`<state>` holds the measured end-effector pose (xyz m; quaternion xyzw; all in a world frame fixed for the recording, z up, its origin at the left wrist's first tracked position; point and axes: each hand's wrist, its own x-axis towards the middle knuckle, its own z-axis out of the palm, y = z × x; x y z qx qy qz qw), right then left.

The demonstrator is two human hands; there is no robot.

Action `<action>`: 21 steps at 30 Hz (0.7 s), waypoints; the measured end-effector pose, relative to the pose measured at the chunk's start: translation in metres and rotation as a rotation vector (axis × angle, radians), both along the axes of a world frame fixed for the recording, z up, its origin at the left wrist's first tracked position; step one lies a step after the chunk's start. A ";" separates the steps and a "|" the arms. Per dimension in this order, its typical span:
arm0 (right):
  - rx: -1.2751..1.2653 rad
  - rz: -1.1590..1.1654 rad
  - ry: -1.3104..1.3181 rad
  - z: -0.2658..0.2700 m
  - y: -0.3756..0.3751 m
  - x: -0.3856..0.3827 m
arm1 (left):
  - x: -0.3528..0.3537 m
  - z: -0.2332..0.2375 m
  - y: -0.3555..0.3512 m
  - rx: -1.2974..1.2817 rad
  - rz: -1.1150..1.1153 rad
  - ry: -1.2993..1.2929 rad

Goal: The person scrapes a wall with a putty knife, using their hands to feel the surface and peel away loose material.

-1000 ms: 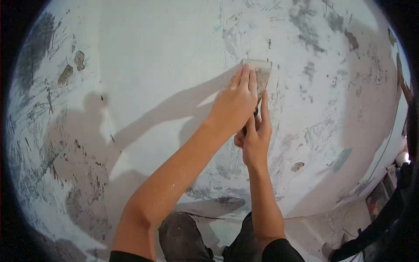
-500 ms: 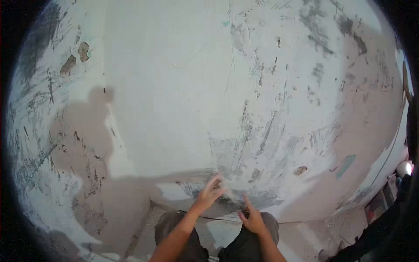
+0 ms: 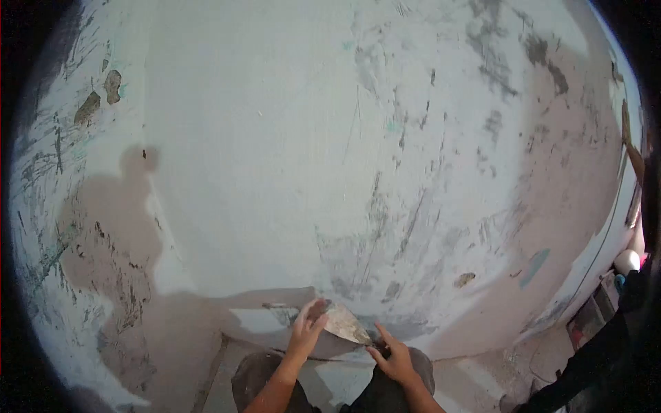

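A pale, stained putty knife with a wide blade (image 3: 346,325) is held low before the wall, above the knees. My left hand (image 3: 308,329) grips the blade's left end, fingers bent over its edge. At the narrow right end, my right hand (image 3: 394,356) holds the dark handle between thumb and fingers. Just behind the blade is the wall (image 3: 241,172), pale with grey smears and scratches.
Brown chipped spots (image 3: 465,279) mark the wall, and a shadow falls on its left part. Bent knees (image 3: 258,375) are below the hands. At the right are a dark cloth-like shape (image 3: 585,365), a white rounded object (image 3: 626,261) and a crate (image 3: 591,320).
The blade has turned so its broad face shows, where it was blurred before. Both hands have shifted slightly left and down in the view, and the wall has shifted left too.
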<state>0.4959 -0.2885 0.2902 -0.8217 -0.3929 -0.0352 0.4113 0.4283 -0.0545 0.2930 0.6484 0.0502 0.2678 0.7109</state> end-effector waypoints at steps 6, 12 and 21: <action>0.113 -0.022 -0.205 0.076 -0.015 0.002 | -0.003 0.004 -0.004 -0.164 -0.173 -0.086; 0.097 -0.391 -0.633 0.203 -0.024 0.012 | 0.002 -0.010 0.003 -0.114 -0.136 -0.011; -0.211 -0.557 -1.048 0.304 0.001 0.023 | -0.004 0.000 0.004 -0.098 -0.075 0.030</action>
